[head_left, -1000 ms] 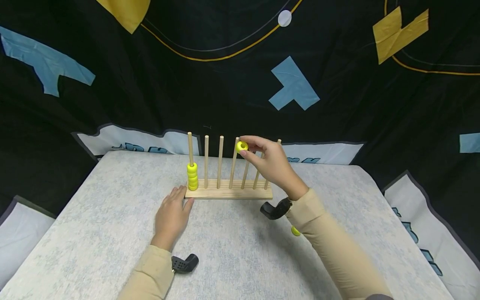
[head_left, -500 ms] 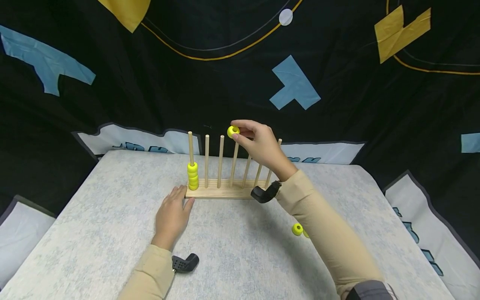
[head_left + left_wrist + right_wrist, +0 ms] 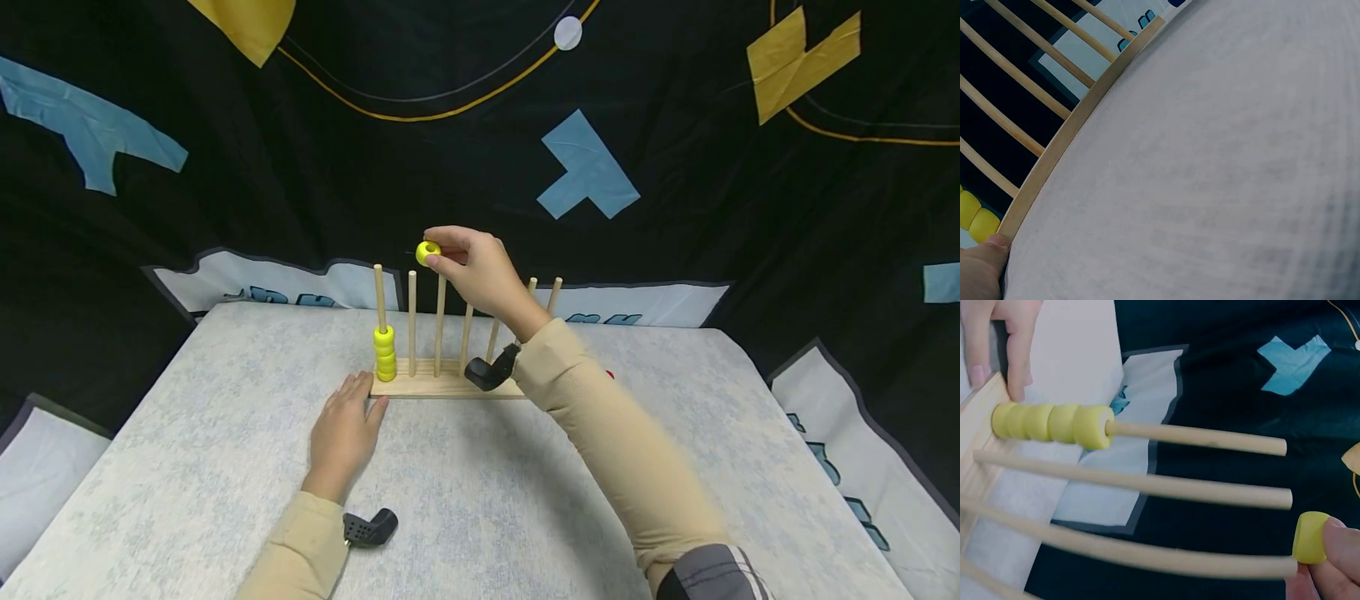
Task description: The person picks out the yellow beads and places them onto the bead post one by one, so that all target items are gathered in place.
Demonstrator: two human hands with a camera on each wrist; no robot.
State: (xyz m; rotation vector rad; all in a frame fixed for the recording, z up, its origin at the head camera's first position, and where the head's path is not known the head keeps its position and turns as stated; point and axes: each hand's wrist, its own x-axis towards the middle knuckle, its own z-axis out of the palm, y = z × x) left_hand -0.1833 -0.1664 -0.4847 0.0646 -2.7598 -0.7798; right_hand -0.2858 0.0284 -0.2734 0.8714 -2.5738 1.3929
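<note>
A wooden peg rack (image 3: 427, 386) with several upright pegs stands toward the back of the table. On its leftmost peg sits a stack of yellow beads (image 3: 386, 354), also seen in the right wrist view as a yellow stack (image 3: 1050, 422). My left hand (image 3: 343, 433) rests on the table with fingers extended, touching the rack's left end. Between thumb and fingers, my right hand (image 3: 480, 271) pinches another yellow bead (image 3: 427, 253), its hole showing. That bead is above the pegs, near the tip of the third peg (image 3: 1235, 565) in the right wrist view.
A small red object (image 3: 610, 374) shows partly from behind the right sleeve (image 3: 600, 425), which covers part of the table. A black curtain (image 3: 420, 183) with coloured patches hangs behind the table (image 3: 225, 400).
My right hand has carried the yellow bead left and upward over the pegs. The yellow beads at the right are now hidden by the sleeve, and something red shows. My left hand stays put.
</note>
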